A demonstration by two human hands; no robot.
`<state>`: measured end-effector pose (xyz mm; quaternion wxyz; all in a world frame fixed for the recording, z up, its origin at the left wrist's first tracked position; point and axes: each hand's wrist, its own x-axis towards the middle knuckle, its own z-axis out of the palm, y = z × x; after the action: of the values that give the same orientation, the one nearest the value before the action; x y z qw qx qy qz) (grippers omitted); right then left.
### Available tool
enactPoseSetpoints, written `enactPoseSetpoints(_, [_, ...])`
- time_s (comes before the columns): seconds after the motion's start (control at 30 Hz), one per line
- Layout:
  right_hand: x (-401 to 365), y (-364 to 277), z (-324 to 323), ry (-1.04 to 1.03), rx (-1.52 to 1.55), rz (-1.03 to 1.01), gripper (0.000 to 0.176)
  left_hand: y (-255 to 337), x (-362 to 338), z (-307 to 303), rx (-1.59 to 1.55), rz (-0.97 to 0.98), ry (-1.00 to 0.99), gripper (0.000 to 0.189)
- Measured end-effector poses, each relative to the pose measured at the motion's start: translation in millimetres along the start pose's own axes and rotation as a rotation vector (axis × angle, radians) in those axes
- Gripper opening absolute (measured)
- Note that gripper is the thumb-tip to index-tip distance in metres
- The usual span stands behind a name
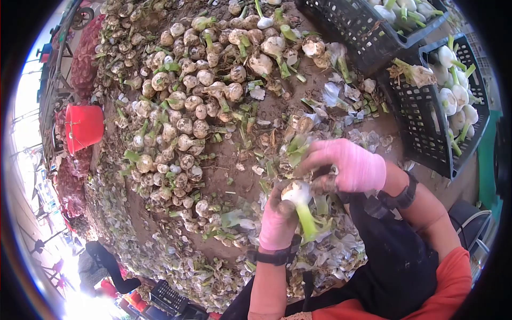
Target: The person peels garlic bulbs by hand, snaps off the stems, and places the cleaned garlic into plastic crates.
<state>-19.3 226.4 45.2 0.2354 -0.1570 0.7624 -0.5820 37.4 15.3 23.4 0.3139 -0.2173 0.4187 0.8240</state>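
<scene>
My left hand (278, 216), in a pink glove with soiled fingertips, is closed around a garlic bulb (296, 193). The bulb is white and partly peeled, its green stem pointing down and its root end up. Just right of and above the bulb is my right hand (344, 166), also gloved in pink, with its fingers bent and slightly blurred. A loose piece of green and papery leaf (297, 151) is beside its fingertips. Whether those fingers pinch anything is hidden.
Unpeeled garlic bulbs (184, 125) lie heaped on the ground at left and top. Black crates (424, 140) with cleaned bulbs (449, 101) stand at the upper right. Peelings (186, 272) cover the lower ground. A red bucket (85, 127) is at far left.
</scene>
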Motion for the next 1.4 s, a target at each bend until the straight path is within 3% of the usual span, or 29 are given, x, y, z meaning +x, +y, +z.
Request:
enactPoseSetpoints(0.17, [0.3, -0.9, 11.2, -0.021, -0.330, -0.036, 0.019, -2.3, 1.2, -4.8, 0.050, 0.029, 0.049, 0.082])
enactPoseSetpoints(0.37, [-1.0, -1.3, 20.0, -0.053, -0.599, -0.048, 0.023, 1.3, 2.6, -10.6, 0.247, -0.077, 0.087, 0.081])
enactPoseSetpoints(0.6, [5.0, 13.2, 9.9, -0.100, -0.412, 0.026, 0.025, 15.4, 1.9, -5.3, 0.228, -0.212, -0.056, 0.089])
enactPoseSetpoints(0.67, [16.0, 44.5, 14.1, -0.078, -0.669, 0.234, 0.022, 19.7, -1.3, 0.9, 0.173, -0.233, -0.164, 0.089])
enactPoseSetpoints(0.7, [19.4, 44.8, 10.2, -0.117, -0.645, 0.421, 0.028, 20.3, -1.9, 0.0, 0.144, -0.206, -0.167, 0.082])
enactPoseSetpoints(0.73, [16.1, 47.0, 11.2, -0.120, -0.641, 0.415, 0.028, 19.4, -2.0, -3.3, 0.146, -0.204, -0.161, 0.082])
enactPoseSetpoints(0.8, [5.6, 44.1, 10.5, 0.060, -0.618, 0.164, 0.039, 14.2, 0.3, -11.0, 0.143, -0.111, -0.117, 0.077])
enactPoseSetpoints(0.83, [1.4, 38.7, 11.5, 0.116, -0.645, 0.166, 0.046, 13.1, 3.1, -13.0, 0.131, -0.082, -0.130, 0.074])
enactPoseSetpoints(0.93, [-0.7, 26.7, 8.9, 0.209, -0.512, 0.033, 0.042, 9.4, 6.3, -6.7, 0.172, -0.027, 0.038, 0.077])
enactPoseSetpoints(0.97, [-2.9, 20.9, 6.7, 0.211, -0.512, 0.030, 0.042, 6.6, 8.4, -9.1, 0.175, 0.017, 0.072, 0.074])
enactPoseSetpoints(1.03, [-9.0, 8.2, 3.0, -0.026, -0.122, 0.135, 0.042, 5.0, 11.5, -6.2, 0.134, 0.048, 0.121, 0.072])
enactPoseSetpoints(1.13, [-12.3, -5.2, 4.0, -0.071, -0.082, 0.070, 0.045, 1.8, 13.7, -11.1, 0.067, 0.092, 0.163, 0.066])
enactPoseSetpoints(1.17, [-16.0, -11.9, 1.7, -0.111, 0.006, 0.158, 0.046, 0.1, 15.4, -13.3, 0.033, 0.102, 0.177, 0.066])
enactPoseSetpoints(1.27, [-19.5, -19.4, 3.4, -0.053, -0.051, 0.090, 0.048, -4.4, 19.2, -12.5, -0.009, 0.139, 0.199, 0.067])
enactPoseSetpoints(1.3, [-17.3, -16.6, 9.0, 0.079, -0.141, -0.063, 0.046, -6.8, 20.6, -11.1, -0.018, 0.162, 0.209, 0.068])
enactPoseSetpoints(1.4, [-16.9, -11.5, 14.7, 0.119, -0.195, -0.007, 0.039, -14.7, 25.2, -8.3, -0.024, 0.168, 0.216, 0.066])
